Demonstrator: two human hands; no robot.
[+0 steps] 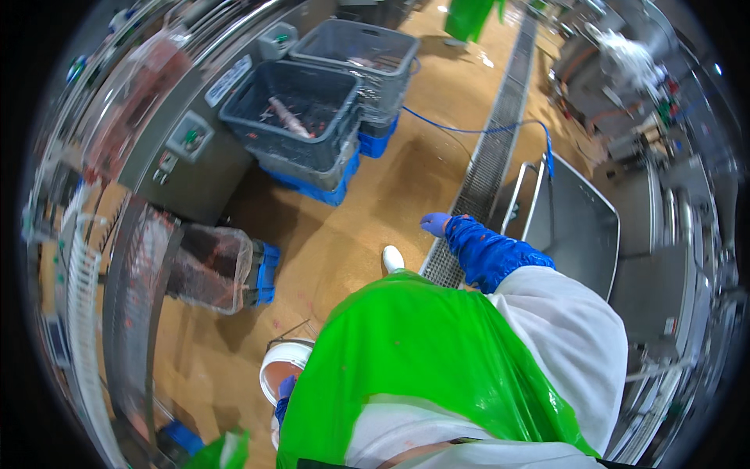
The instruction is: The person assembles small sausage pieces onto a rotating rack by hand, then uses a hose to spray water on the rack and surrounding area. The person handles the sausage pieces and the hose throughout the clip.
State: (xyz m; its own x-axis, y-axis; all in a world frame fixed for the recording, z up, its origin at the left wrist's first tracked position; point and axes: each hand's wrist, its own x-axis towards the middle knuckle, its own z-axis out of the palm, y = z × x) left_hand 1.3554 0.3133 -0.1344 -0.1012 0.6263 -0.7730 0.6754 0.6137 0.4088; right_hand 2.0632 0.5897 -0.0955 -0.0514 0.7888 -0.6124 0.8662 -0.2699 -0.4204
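Note:
I stand on a tan floor in a green apron over a white coat. My left hand, in a blue glove, is low by my hip at the near rim of a white bucket and seems to grip it. The bucket's wire handle hangs on its far side. My right hand, in a blue glove with a blue sleeve spotted red, reaches forward over the edge of a floor drain grate. Nothing shows in it, and its fingers are too small to read. My white boot is just left of the grate.
Grey crates stacked on blue ones stand ahead, one holding fish-like pieces. A steel tub cart is at the right, with a blue hose crossing the floor. A clear bin and a machine line are at the left. Another green apron shows far ahead.

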